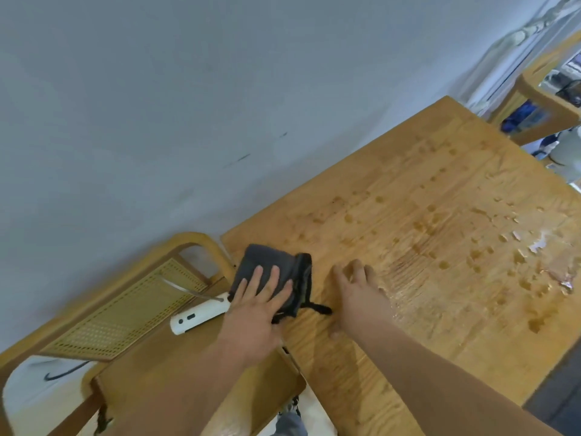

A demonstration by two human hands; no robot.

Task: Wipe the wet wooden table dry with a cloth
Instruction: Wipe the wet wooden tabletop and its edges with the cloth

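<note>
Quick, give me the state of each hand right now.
Left hand: open, fingers spread flat on the folded dark grey cloth, pressing rather than gripping it.
Right hand: open, holding nothing, fingertips resting on the wet wooden table.

A dark swoosh logo (64, 373) on white fabric (28, 391) under the chair (132, 303), no legible text

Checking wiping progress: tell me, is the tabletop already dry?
No, the wooden table shows droplets and puddles far from the cloth.

left hand (251, 313) covers half the cloth (267, 272), worktop (408, 247) runs off the right edge, shelf stuff (534, 108) back there is blurry
</note>
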